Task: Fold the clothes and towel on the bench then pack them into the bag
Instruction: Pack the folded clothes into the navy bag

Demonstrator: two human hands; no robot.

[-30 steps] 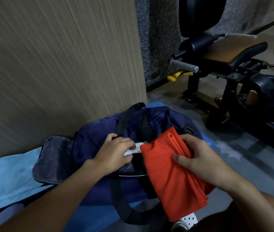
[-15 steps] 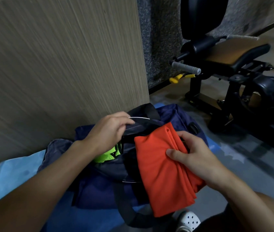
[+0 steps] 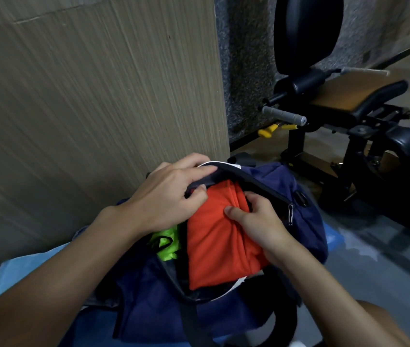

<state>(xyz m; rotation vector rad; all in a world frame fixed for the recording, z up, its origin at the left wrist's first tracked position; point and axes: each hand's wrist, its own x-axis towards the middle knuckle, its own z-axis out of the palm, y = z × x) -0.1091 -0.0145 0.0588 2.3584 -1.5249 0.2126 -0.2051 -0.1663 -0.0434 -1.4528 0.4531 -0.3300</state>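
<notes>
Packing stage, seen from above the person's arms. The left hand (image 3: 171, 196) grips the far edge of the opening of the navy bag (image 3: 309, 229), with fingers curled over the rim and the thumb beneath it, holding the opening apart. The right hand (image 3: 259, 221) pinches the folded orange garment (image 3: 214, 249), thumb on top and fingers tucked behind the fold. The garment lies partly inside the opening, its far end under the lifted rim. A bright green garment (image 3: 167, 244) sits inside the bag, just left of the orange one. A zipper pull (image 3: 290, 214) hangs on the bag's right side. A light blue cloth (image 3: 23, 269) lies to the left beside a wooden panel (image 3: 98, 96); an exercise machine (image 3: 349, 113) stands behind.
</notes>
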